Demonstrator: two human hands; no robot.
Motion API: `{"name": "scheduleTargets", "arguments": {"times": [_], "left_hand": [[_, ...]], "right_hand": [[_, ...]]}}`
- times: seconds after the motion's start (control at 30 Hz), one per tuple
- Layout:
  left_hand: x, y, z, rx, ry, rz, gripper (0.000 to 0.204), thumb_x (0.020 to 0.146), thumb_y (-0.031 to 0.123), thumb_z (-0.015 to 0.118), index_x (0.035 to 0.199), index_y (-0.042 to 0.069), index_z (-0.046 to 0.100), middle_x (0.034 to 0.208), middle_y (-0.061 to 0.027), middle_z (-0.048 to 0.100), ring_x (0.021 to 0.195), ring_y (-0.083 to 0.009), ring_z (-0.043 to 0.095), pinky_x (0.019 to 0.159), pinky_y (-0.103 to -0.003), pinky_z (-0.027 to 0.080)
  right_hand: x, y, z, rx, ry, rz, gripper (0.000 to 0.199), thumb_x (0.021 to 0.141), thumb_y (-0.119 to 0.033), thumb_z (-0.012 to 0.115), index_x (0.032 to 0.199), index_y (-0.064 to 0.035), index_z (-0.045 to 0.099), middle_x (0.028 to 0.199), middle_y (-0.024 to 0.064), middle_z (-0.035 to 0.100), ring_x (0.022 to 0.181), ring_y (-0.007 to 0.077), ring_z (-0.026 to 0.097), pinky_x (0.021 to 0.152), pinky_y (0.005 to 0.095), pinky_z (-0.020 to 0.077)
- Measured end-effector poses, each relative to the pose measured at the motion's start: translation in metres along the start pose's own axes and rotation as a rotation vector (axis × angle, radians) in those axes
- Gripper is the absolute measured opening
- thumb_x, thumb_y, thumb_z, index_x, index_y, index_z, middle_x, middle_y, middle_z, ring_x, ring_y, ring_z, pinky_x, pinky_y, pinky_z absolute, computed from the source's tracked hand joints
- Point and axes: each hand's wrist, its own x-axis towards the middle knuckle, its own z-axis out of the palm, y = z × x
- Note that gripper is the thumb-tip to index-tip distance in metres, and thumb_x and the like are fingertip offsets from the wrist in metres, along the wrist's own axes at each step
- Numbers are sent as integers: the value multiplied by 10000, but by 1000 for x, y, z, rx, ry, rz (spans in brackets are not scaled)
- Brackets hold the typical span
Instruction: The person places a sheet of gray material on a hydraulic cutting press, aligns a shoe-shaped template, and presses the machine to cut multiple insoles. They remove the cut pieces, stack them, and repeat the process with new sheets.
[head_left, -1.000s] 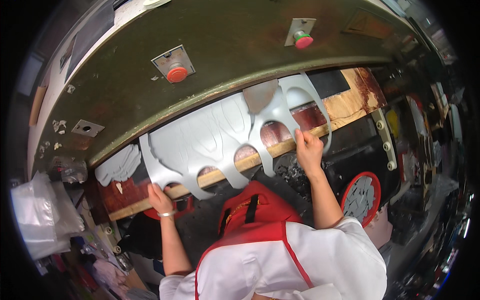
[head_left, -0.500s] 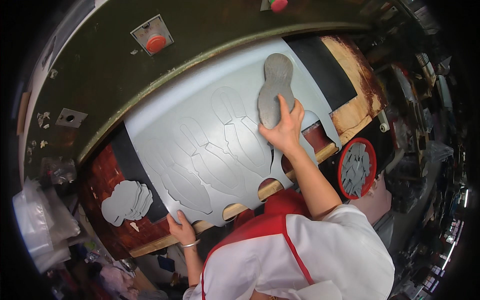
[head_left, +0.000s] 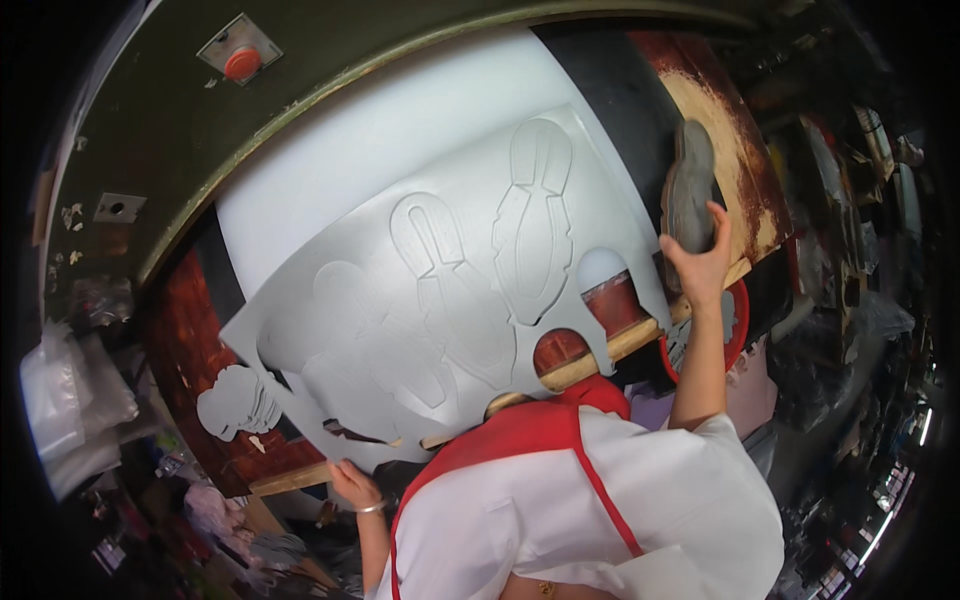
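Grey sheet (head_left: 455,235), head view: I log it from my distant post as lying across the bench, bowed, over a smooth white surface (head_left: 400,115); sole-shaped outlines mark its face, the left ones fainter; rounded openings run along its near edge; left hand (head_left: 357,487) sits at the sheet's near edge, toward its left end, fingers bent; whether finger and thumb are closed on the edge I cannot tell; right hand (head_left: 698,265) is off the sheet's right side, thumb and fingers gripping the near end of a sole-shaped grey block (head_left: 688,175) between them; block stands tilted on its side; whether it touches the wooden board (head_left: 748,195) I cannot tell; stack of grey cut-outs (head_left: 236,403) rests left of the sheet; red tub (head_left: 742,315) holds grey scraps, partly behind the right forearm (head_left: 699,365); red push button (head_left: 241,64) stands out on the green panel (head_left: 335,45) beyond.
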Motion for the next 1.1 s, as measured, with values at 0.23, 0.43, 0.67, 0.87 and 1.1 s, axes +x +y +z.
{"name": "scheduleTargets", "arguments": {"times": [0.23,0.43,0.67,0.87,1.1], "left_hand": [[73,87,-15,-3,549,251,231,925,55,482,1133,-35,526,1034,-164,580,957,-252,553,868,-340,431],[69,245,107,149,-247,1162,389,682,40,655,1067,34,593,1041,-128,587,987,-318,553,894,-443,426],[61,302,139,151,-468,1255,511,690,112,658,1188,64,551,1147,-123,567,1135,-302,511,1027,-491,347],[54,292,135,131,-521,1224,524,686,111,644,1197,50,545,1185,-132,560,1173,-313,494,1059,-504,317],[50,298,134,135,-538,1213,546,677,128,646,1209,63,543,1212,-136,546,1190,-316,487,1062,-518,311]], "right_hand": [[-37,5,0,-290,34,-390,636,669,-134,745,1251,-42,504,1159,201,528,1060,358,523,905,411,439],[-96,-21,49,698,-817,383,744,785,-73,680,1429,-87,308,851,87,637,722,186,634,713,309,526],[-66,-15,44,1455,-1214,676,960,807,2,625,1492,-159,-27,1038,166,614,891,307,667,813,366,541],[-108,-38,26,1453,-856,819,654,860,-49,542,1425,-54,211,1124,188,584,853,301,659,788,368,556],[-96,-10,47,1430,-1226,860,409,920,-197,518,1268,-11,412,1080,142,598,835,255,656,644,318,543]]}}
